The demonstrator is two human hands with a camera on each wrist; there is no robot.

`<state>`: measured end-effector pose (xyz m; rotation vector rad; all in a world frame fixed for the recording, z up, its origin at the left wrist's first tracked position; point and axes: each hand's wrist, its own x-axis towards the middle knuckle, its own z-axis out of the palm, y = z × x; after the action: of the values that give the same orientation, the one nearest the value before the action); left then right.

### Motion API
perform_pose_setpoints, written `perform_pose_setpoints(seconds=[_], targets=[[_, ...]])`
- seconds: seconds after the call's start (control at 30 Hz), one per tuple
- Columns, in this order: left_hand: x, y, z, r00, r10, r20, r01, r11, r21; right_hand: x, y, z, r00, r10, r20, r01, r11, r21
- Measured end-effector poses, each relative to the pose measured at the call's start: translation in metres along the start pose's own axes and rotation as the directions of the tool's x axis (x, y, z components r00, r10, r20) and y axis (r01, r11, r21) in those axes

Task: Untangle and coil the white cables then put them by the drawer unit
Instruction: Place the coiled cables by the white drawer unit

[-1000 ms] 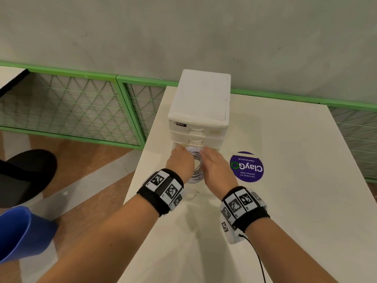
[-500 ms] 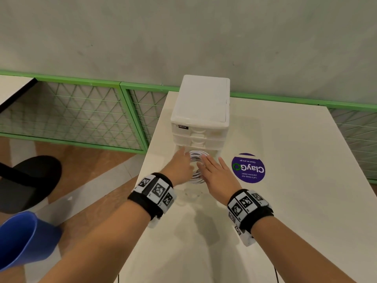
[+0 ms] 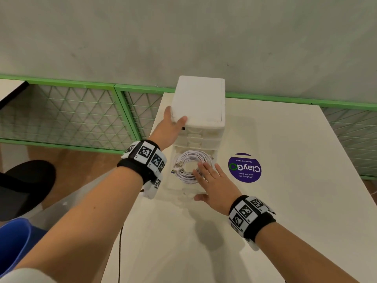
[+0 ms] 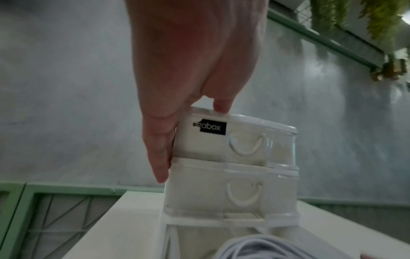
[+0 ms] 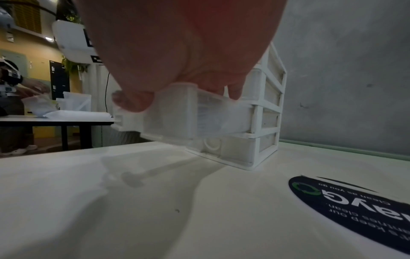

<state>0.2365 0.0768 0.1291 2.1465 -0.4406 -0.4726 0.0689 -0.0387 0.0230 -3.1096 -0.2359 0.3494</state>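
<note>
The white cables [image 3: 189,166] lie as one round coil inside a pulled-out clear drawer [image 3: 177,186] of the white drawer unit [image 3: 199,103]. Two drawers above it are pushed in. My left hand [image 3: 173,124] braces the unit's top left corner, thumb on the lid, straight fingers [image 4: 158,157] down the left side. My right hand [image 3: 212,180] lies flat over the drawer's right part, its spread fingers on the coil's near right arc and its thumb [image 5: 133,103] against the drawer [image 5: 188,113] front. The coil's edge [image 4: 255,247] shows at the bottom of the left wrist view.
A round purple sticker [image 3: 244,168] is on the white table [image 3: 285,201] right of the unit. The table's left edge runs just beside the unit; beyond it are a green mesh fence [image 3: 71,113], a black seat [image 3: 24,180] and a blue bin [image 3: 14,242]. A person [image 5: 11,84] sits at a far table.
My left hand has left the coil and risen to the unit's top left corner. My right hand has drawn back slightly, leaving most of the coil uncovered in the drawer.
</note>
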Motion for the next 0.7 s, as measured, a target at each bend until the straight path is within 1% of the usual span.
perform_pose_setpoints(seconds=[0.13, 0.23, 0.3, 0.43, 0.53, 0.6, 0.7], targets=[[0.005, -0.001, -0.001, 0.999, -0.035, 0.013, 0.035, 0.998, -0.051, 0.005, 0.001, -0.010, 0.999, 0.018, 0.046, -0.019, 1.000, 0.025], [0.005, 0.001, -0.003, 1.000, -0.017, 0.003, 0.017, 1.000, 0.000, 0.015, 0.007, -0.019, 0.995, 0.049, 0.085, -0.050, 0.999, 0.009], [0.005, 0.002, -0.005, 1.000, -0.012, 0.006, 0.012, 1.000, 0.027, 0.024, 0.013, -0.022, 0.994, 0.071, 0.083, -0.070, 0.997, -0.019], [0.006, 0.002, -0.006, 1.000, -0.011, 0.012, 0.010, 0.999, 0.041, 0.040, 0.020, -0.027, 0.996, 0.086, 0.023, -0.085, 0.996, -0.025], [0.006, 0.002, -0.007, 1.000, -0.018, 0.017, 0.018, 0.999, 0.046, 0.044, 0.016, -0.026, 0.993, 0.070, -0.099, -0.075, 0.996, -0.057], [0.006, 0.002, -0.007, 1.000, -0.021, 0.022, 0.020, 0.999, 0.042, 0.047, 0.014, -0.028, 0.975, 0.122, -0.184, -0.139, 0.987, -0.084], [0.006, 0.002, -0.008, 0.999, -0.032, 0.034, 0.030, 0.999, 0.041, 0.054, 0.017, -0.035, 0.937, 0.233, -0.261, -0.242, 0.970, -0.004]])
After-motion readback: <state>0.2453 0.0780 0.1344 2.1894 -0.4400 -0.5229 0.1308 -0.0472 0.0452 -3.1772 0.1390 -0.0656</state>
